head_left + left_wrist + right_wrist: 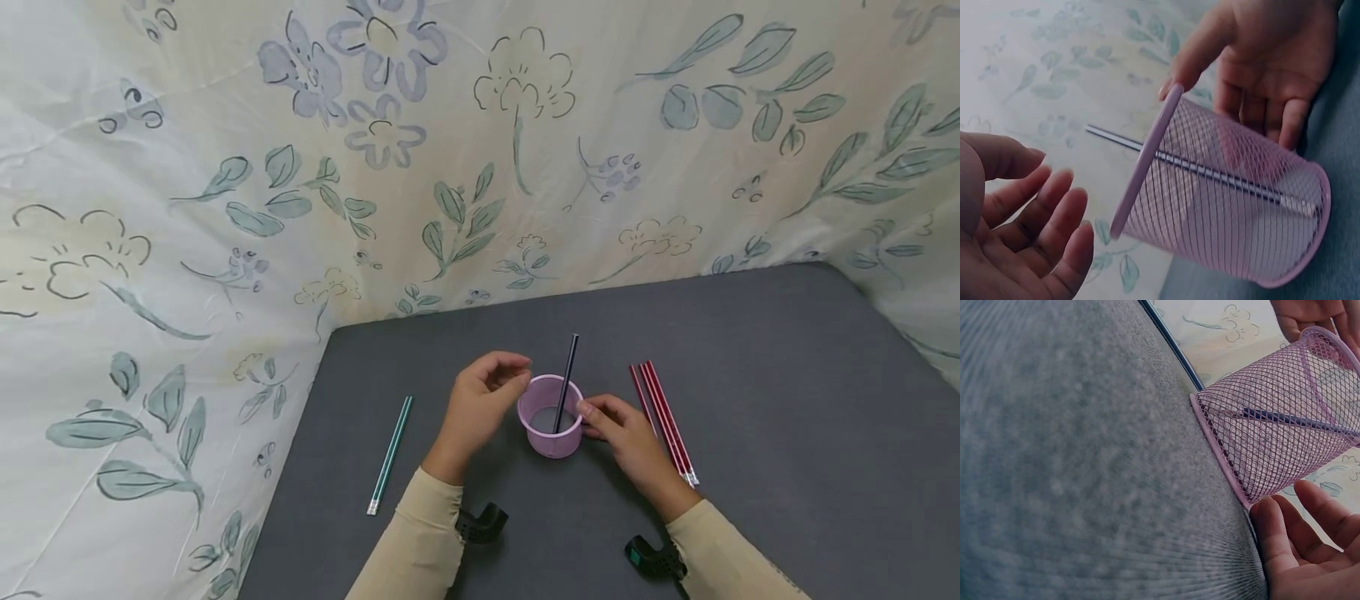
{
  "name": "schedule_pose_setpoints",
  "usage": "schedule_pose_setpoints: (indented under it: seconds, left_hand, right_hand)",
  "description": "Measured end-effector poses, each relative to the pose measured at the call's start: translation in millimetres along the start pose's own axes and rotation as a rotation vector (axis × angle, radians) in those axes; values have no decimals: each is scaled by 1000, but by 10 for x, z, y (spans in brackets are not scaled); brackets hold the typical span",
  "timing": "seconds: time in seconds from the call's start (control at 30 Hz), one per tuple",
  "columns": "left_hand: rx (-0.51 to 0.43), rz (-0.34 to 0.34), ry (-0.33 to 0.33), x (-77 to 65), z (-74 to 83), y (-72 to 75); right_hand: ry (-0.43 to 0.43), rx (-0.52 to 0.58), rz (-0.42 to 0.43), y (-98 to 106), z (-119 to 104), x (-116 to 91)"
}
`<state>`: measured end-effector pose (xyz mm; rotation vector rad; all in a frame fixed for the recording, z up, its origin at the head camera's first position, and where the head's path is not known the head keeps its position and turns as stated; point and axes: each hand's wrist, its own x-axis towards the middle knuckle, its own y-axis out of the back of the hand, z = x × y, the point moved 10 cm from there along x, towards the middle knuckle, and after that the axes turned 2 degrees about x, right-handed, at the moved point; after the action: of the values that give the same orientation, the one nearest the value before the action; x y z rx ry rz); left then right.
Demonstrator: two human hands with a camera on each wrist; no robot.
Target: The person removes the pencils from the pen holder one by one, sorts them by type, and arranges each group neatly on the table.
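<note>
A pink mesh pencil cup (555, 446) stands upright on the dark table, with one dark unsharpened pencil (568, 371) leaning inside it. The pencil's silver ferrule end is down at the base, seen through the mesh in the left wrist view. My right hand (633, 442) holds the cup from the right, thumb at the rim and the other fingers along the mesh side. On the other side, my left hand (480, 408) hovers with its fingertips beside the rim, loosely bent and holding nothing.
Teal pencils (390, 454) lie side by side to the left. Several red pencils (666, 421) lie right of the cup, partly behind my right hand. A floral cloth (450, 125) hangs behind the grey table (795, 433). Both wrists carry black camera mounts.
</note>
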<state>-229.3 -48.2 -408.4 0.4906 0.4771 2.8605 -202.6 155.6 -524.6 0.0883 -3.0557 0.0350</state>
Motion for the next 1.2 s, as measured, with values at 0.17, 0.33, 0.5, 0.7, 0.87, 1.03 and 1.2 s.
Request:
schedule_pose_setpoints:
  seconds: [0.17, 0.33, 0.5, 0.7, 0.87, 1.03, 1.2]
  left_hand:
    - [7, -18, -13, 58, 55, -124]
    - [31, -32, -21, 90, 66, -235]
    - [56, -42, -36, 115, 74, -321]
    - [77, -36, -28, 164, 53, -396]
    - [88, -45, -4, 183, 49, -449]
    - [127, -48, 11, 207, 41, -480]
    - [171, -37, 18, 231, 23, -484]
  right_hand:
    - [-7, -4, 3, 1, 6, -1]
    - [-8, 0, -1, -7, 9, 3]
    - [-5, -15, 5, 1, 12, 7]
    - [5, -21, 6, 5, 17, 17]
    - [8, -24, 7, 9, 20, 16]
    - [9, -32, 7, 10, 17, 13]
    - [12, -27, 2, 4, 12, 11]
